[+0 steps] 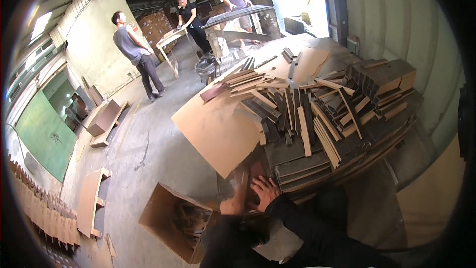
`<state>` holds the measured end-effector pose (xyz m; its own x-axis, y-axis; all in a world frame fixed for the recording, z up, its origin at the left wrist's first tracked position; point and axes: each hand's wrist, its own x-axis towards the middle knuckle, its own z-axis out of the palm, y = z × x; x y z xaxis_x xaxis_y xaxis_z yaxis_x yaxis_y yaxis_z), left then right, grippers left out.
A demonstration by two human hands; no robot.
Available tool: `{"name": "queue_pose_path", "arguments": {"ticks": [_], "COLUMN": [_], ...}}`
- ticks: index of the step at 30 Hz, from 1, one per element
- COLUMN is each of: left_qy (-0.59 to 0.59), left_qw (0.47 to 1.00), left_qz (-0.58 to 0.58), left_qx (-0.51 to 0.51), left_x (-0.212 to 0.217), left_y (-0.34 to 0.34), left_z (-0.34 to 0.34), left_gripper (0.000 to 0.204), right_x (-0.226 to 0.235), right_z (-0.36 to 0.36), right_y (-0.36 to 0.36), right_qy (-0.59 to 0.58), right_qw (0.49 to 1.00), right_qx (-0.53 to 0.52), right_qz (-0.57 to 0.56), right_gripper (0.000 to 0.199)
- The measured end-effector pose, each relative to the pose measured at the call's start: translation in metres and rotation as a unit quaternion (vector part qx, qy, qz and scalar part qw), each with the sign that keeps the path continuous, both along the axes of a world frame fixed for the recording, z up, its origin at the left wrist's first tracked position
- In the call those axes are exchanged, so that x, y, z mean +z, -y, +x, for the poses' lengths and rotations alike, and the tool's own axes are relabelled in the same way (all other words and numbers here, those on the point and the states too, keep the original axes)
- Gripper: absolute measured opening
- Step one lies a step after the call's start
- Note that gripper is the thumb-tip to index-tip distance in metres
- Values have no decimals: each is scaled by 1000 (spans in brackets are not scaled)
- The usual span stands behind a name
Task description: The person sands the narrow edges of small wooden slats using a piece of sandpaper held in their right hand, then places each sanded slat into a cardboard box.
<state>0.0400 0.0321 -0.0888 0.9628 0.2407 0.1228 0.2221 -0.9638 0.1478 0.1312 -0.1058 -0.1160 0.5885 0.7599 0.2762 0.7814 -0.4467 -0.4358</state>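
Well, L hand (233, 206) blurry, hold unclear; pcs (192, 221) in carton (159, 207) indistinct.

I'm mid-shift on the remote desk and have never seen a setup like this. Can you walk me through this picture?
There is no machine: these are a person's bare hands, seen from a wide fisheye camera on their head, so straight edges bend near the rim. The left hand is blurred; I can't tell whether it holds anything. The right hand has its fingers spread, on or just above a reddish-brown piece. Ahead lies a heap of dark and tan strips, with a broad tan sheet to its left. Below left of that sheet is an open cardboard box with scraps inside. Three other people are farther back.
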Motion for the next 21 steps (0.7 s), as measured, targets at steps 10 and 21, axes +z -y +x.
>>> {"name": "queue_pose_path", "arguments": {"ticks": [10, 21], "left_qy": [33, 59], "left_qw": [996, 994], "left_qz": [78, 90], "left_qx": [26, 20], "left_x": [-26, -10], "left_y": [-21, -18], "left_z": [47, 55], "left_gripper": [59, 66], "right_x": [-2, 4], "right_z": [3, 0], "right_y": [-1, -4], "right_qy": [-8, -19], "right_qw": [1000, 1000], "right_qx": [10, 9], "right_qz": [7, -1], "right_gripper": [64, 66]}}
